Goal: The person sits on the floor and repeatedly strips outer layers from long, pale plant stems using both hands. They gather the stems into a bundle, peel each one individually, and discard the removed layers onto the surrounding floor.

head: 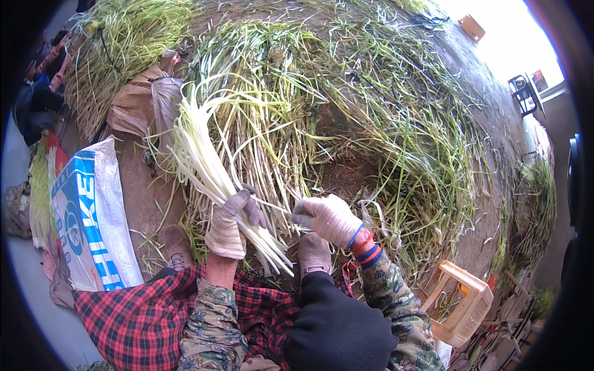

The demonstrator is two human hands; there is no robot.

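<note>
My left hand, in a knitted work glove with dark fingers, grips a bundle of long pale-green stalks, which look like green garlic or scallions. Their leafy tops fan out away from me, and the white lower ends hang towards my feet. In a matching glove, my right hand pinches the end of a single thin stalk that slants across from the left hand. Its fingertips are partly hidden. Beyond both hands a large heap of untrimmed stalks lies on the ground, roots towards me.
Loose green leaves cover the floor ahead and right. A printed woven sack lies at left, near a brown plastic bag. Another stalk pile stands far left, with people beside it. At lower right is a yellowish plastic stool.
</note>
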